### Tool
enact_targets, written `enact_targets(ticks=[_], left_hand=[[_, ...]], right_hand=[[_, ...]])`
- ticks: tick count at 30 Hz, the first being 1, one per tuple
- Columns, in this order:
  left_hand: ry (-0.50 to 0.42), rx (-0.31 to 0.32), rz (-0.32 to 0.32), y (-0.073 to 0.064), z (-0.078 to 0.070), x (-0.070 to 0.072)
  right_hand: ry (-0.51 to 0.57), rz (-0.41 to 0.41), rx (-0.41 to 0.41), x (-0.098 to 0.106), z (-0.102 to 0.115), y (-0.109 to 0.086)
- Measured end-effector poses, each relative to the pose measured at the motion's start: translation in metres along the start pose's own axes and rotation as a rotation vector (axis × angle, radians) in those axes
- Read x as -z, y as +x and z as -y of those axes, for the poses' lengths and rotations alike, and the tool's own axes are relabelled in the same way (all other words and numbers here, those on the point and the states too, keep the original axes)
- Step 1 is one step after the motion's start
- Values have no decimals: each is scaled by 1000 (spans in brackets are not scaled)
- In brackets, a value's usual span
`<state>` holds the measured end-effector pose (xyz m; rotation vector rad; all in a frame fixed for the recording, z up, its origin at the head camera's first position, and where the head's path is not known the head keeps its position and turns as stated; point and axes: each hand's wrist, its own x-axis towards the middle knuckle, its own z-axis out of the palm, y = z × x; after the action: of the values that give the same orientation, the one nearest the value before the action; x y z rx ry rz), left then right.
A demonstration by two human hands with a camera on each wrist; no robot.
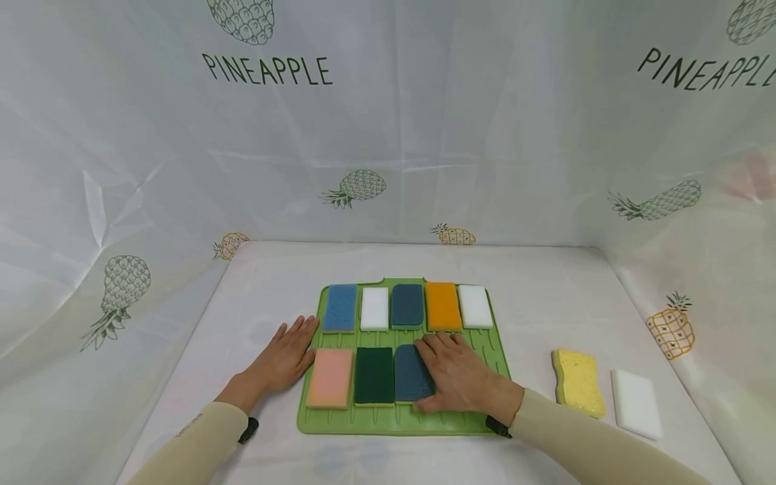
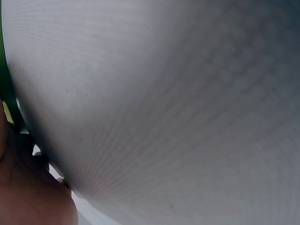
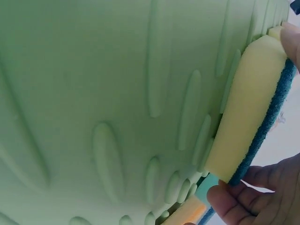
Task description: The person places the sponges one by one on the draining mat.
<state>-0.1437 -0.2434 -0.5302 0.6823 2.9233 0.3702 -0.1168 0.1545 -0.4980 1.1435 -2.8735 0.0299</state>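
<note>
On a green ridged mat (image 1: 448, 423) lie two rows of sponges. My right hand (image 1: 457, 374) grips a dark blue-topped sponge (image 1: 413, 374) in the front row, thumb at its near edge and fingers at its far edge. In the right wrist view this sponge (image 3: 251, 108) shows a pale yellow body under a blue scouring layer. Left of it lie a dark green sponge (image 1: 374, 376) and a pink sponge (image 1: 331, 378). My left hand (image 1: 281, 357) rests flat at the mat's left edge, fingers straight, holding nothing.
The back row has a blue sponge (image 1: 341, 308), a white one (image 1: 374, 309), a dark blue one (image 1: 407, 305), an orange one (image 1: 443, 306) and another white one (image 1: 475, 306). Right of the mat lie a yellow wavy sponge (image 1: 578, 382) and a white block (image 1: 636, 404).
</note>
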Motion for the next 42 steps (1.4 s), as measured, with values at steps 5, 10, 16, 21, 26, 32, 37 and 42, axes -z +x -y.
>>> enact_targets(ticks=[5, 10, 16, 21, 26, 32, 37, 42], left_hand=[[1, 3, 3, 0, 1, -2], [-2, 4, 12, 1, 0, 0], [5, 3, 11, 0, 0, 1], [6, -7, 0, 0, 1, -1], [11, -5, 4, 0, 2, -2], [1, 4, 8, 0, 0, 1], [7, 4, 5, -1, -1, 2], [9, 3, 6, -1, -2, 2]], right_hand=[[33, -19, 1, 1, -2, -3], [35, -101, -11, 6, -17, -11], [-18, -193, -61, 13, -52, -34], [-117, -198, -82, 20, -87, -66], [-148, -142, -93, 31, -116, -102], [-200, -63, -103, 38, -135, -142], [-219, -48, -87, 33, -141, -170], [-219, 38, -155, 29, -145, -191]])
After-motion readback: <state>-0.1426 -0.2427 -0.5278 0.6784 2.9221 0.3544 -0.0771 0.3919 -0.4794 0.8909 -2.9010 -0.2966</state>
